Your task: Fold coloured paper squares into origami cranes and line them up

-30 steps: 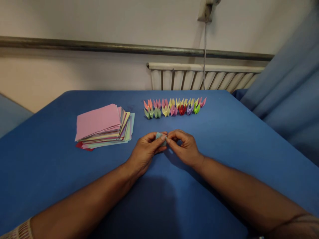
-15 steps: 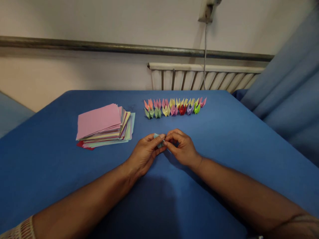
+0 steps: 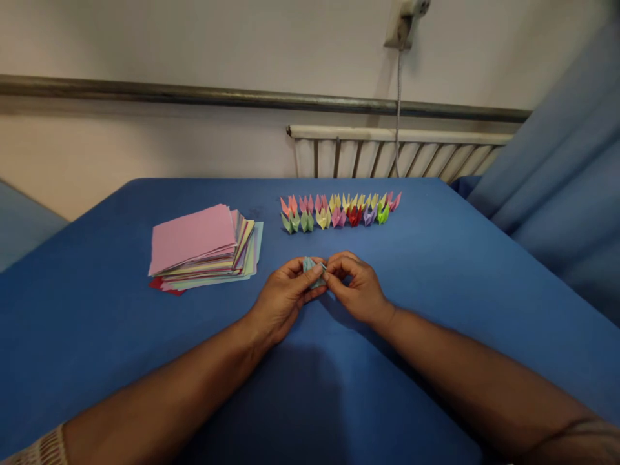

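Note:
Between my hands is a small folded piece of light blue paper (image 3: 309, 263), partly covered by fingers. My left hand (image 3: 287, 292) grips it, thumb on top and fingers underneath. From the other side, my right hand (image 3: 356, 284) pinches its right edge between thumb and index finger. Both hands hover just above the blue table, close together. Beyond them stand two rows of folded paper cranes (image 3: 338, 217) in pink, yellow, green, red and purple. A thick stack of coloured paper sheets (image 3: 194, 239), pink on top, lies to the left of my hands.
A blue-covered table (image 3: 97, 336) fills the lower view. Behind it are a wall with a metal rail (image 3: 217, 95), a white radiator (image 3: 368, 134) and a socket (image 3: 400, 29) with a hanging cord. A blue curtain (image 3: 557, 174) hangs at the right.
The blue paper has shifted slightly to the right in my hands, and more of it shows past my left thumb. The stack and the cranes have stayed in place.

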`<action>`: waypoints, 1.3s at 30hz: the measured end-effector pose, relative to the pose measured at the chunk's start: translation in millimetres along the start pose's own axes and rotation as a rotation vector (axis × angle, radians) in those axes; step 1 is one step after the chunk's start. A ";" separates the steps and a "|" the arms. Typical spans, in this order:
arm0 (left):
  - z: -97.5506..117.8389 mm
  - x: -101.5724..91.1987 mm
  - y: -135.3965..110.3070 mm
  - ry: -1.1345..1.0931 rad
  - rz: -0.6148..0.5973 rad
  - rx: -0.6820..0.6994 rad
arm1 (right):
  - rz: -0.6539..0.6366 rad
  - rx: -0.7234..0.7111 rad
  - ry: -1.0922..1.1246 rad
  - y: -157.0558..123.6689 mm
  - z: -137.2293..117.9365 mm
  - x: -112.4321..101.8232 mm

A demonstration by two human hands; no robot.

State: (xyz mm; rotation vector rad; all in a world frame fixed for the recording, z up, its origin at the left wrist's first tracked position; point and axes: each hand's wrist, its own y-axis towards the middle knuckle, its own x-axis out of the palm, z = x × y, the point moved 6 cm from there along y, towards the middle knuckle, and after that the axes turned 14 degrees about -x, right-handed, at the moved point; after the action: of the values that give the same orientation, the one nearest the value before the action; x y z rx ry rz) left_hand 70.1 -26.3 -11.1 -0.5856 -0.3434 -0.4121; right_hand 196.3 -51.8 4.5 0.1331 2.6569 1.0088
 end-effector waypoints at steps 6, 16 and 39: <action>0.4 -0.2 -0.2 0.012 0.001 0.004 | -0.027 -0.026 0.000 0.1 -4.1 1.2; -0.9 -2.5 1.2 0.064 0.016 -0.010 | 0.072 0.074 0.058 -2.6 11.8 -0.7; 5.7 -6.3 3.9 0.120 0.075 0.059 | 0.098 0.149 0.157 -2.9 26.7 -4.7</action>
State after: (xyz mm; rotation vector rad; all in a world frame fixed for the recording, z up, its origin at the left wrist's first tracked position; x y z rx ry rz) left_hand 65.4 -18.2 -11.1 -0.5121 -0.2170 -0.3625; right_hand 209.0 -37.9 -15.2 0.2272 2.8939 0.8826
